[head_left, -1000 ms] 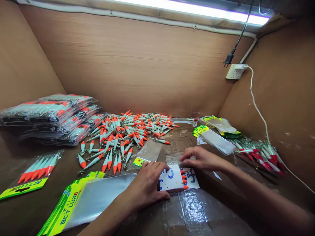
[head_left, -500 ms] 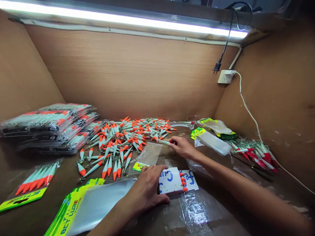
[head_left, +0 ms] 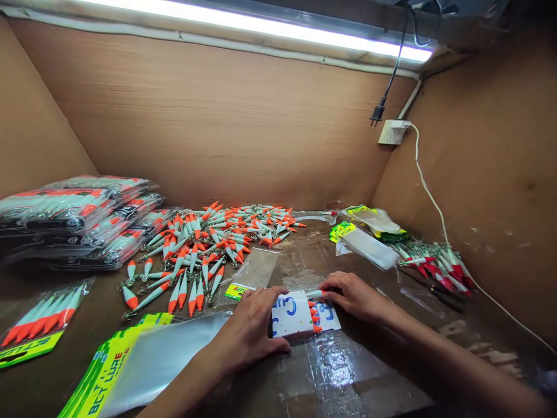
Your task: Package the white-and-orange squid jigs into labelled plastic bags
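My left hand [head_left: 256, 322] grips a white cardboard sleeve [head_left: 289, 310] with blue handwriting, thumb at its near edge and fingers at its far edge. Orange tips of several squid lures [head_left: 314, 319] stick out of the sleeve's right end, over a white flap with more writing. Between thumb and fingers, my right hand [head_left: 350, 295] pinches one white-and-orange squid lure [head_left: 315, 294], which lies at the far corner of the sleeve's opening. Its far end is hard to make out. Behind the sleeve lies a clear header bag [head_left: 256, 270].
Loose squid lures [head_left: 204, 244] form a pile at the back. Packed lure bundles [head_left: 78, 220] are stacked at left, near a filled bag [head_left: 46, 316]. Header bags [head_left: 130, 366] lie front left, others [head_left: 369, 247] back right, beside red-and-white lures [head_left: 439, 264]. A black plug [head_left: 378, 111] hangs above.
My right hand has moved from near the lure pile toward me, bringing a squid lure to the sleeve's open end. My left hand keeps its grip on the sleeve. The view has shifted slightly.
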The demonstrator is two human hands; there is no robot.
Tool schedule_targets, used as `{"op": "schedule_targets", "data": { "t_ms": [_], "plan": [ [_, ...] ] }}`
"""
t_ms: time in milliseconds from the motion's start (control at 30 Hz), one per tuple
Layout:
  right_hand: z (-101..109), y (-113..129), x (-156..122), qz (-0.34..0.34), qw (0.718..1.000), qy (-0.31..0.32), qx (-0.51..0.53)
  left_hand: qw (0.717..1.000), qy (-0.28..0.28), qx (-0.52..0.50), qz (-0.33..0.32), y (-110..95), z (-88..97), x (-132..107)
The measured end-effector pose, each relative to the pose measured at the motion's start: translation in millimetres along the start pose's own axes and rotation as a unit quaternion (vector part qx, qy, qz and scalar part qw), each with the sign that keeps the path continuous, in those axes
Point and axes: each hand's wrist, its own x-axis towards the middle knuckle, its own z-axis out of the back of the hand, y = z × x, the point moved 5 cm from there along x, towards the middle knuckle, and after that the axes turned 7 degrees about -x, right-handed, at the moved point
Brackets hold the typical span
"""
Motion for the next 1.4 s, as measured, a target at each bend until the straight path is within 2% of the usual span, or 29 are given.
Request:
{"op": "schedule_targets", "data": {
  "t_ms": [100,167,300,400,533,633,733,800,833,900,933,967,1000,1067,1133,1200,1300,1400],
  "plan": [
    [-10.2,20.0,13.8,0.045,0.999,0.001,-0.008,1.000,0.005,-0.001,-0.002,-0.6,-0.2,0.1],
    [-15.4,24.2,19.6,0.041,0.999,-0.014,0.000,1.000,0.006,0.000,-0.001,-0.7,-0.1,0.1],
    [-20.3,15.1,23.1,-0.002,0.997,-0.047,0.067,1.000,0.001,0.003,-0.002,-1.6,1.1,0.5],
    [-23.3,11.8,22.7,0.033,0.995,-0.038,0.085,1.000,0.009,0.008,-0.008,-2.4,1.7,1.2],
    [-24.7,10.9,22.0,0.048,0.995,-0.079,0.041,0.999,0.026,0.024,-0.023,-1.6,1.7,1.5],
    [-27.4,14.8,22.3,0.069,0.996,-0.056,0.028,0.999,0.034,0.028,-0.023,-0.8,1.0,1.5],
    [-17.9,13.0,22.0,0.062,0.996,-0.056,0.030,0.999,0.025,0.022,-0.026,-3.7,0.9,1.9],
    [0.0,3.2,19.3,0.005,0.989,-0.132,0.060,1.000,-0.009,0.008,-0.027,-6.2,4.5,2.7],
    [10.3,-3.9,16.1,-0.036,0.977,-0.190,0.088,0.999,-0.035,0.000,-0.025,-6.8,7.8,3.3],
    [25.5,-17.4,6.3,-0.111,0.931,-0.307,0.162,0.995,-0.100,-0.015,-0.007,-5.8,17.4,4.8],
    [27.7,-21.7,2.0,-0.136,0.906,-0.345,0.206,0.991,-0.135,-0.022,0.009,-5.0,22.9,5.6],
    [25.3,-23.5,-0.1,-0.152,0.886,-0.357,0.256,0.985,-0.168,-0.029,0.028,-4.5,28.3,6.5],
    [18.6,-22.0,0.4,-0.157,0.873,-0.340,0.311,0.979,-0.197,-0.038,0.048,-4.9,32.8,7.6],
    [-3.4,-7.0,6.9,-0.126,0.863,-0.241,0.426,0.967,-0.236,-0.060,0.077,-11.2,36.7,11.0],
    [-26.2,18.6,11.6,-0.056,0.849,-0.118,0.512,0.962,-0.246,-0.083,0.083,-24.7,32.0,16.4],
    [-40.3,38.6,10.2,-0.001,0.822,-0.052,0.568,0.963,-0.238,-0.106,0.070,-41.3,20.7,22.4],
    [-46.4,41.5,4.4,-0.007,0.766,-0.043,0.641,0.970,-0.209,-0.119,0.035,-60.2,6.0,28.1],
    [-41.0,28.0,1.1,-0.046,0.709,-0.054,0.701,0.984,-0.119,-0.133,-0.008,-58.6,6.8,28.6]
  ]
}}
